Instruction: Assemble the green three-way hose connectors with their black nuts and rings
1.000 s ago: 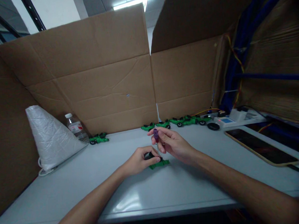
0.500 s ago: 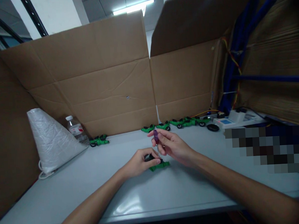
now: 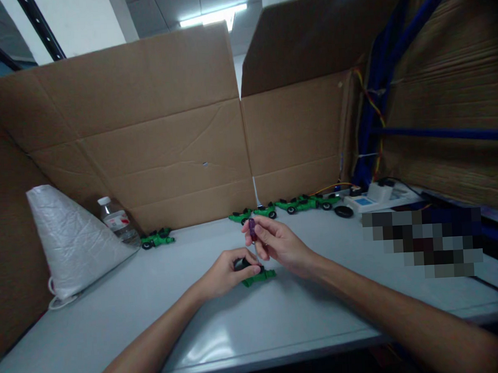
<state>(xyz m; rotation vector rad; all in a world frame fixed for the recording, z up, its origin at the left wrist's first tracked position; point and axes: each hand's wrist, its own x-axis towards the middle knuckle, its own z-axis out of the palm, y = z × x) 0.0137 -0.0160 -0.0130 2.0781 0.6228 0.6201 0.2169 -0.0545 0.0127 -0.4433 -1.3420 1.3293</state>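
Just below the middle of the frame, a green toy car (image 3: 260, 276) lies on the grey counter (image 3: 281, 324). The left hand (image 3: 224, 274) presses it down, fingers closed over its black wheel end. The right hand (image 3: 279, 245) pinches a small screwdriver (image 3: 252, 233) by its purple handle, standing nearly upright with its tip at the car. Further back, a row of green toy cars (image 3: 283, 207) sits along the cardboard wall (image 3: 168, 157), with one more car (image 3: 156, 239) off to the left beside a water bottle (image 3: 115, 221) and a white bag (image 3: 70, 240).
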